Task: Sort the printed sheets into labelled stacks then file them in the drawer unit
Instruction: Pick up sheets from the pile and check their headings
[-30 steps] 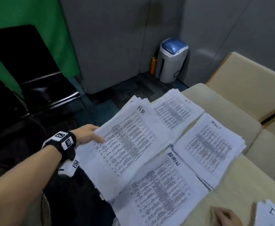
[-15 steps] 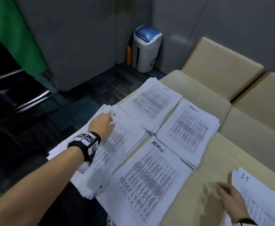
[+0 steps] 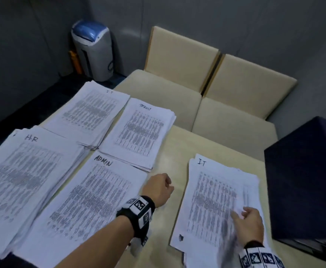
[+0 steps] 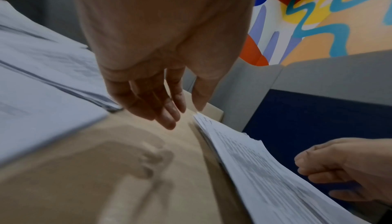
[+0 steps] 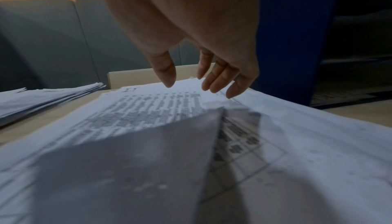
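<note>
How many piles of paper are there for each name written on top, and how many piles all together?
IT piles: 2, the far IT pile and the near IT pile under the right hand
HR pile: 1
ADMIN pile: 1
Pile with a label too blurred to read: 1
Total: 5 piles

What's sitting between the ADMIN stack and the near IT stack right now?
Only the left hand, hanging over bare table with fingers loosely curled, holding nothing. No sheets lie between the ADMIN stack and the near IT stack. The head view shows it.
</note>
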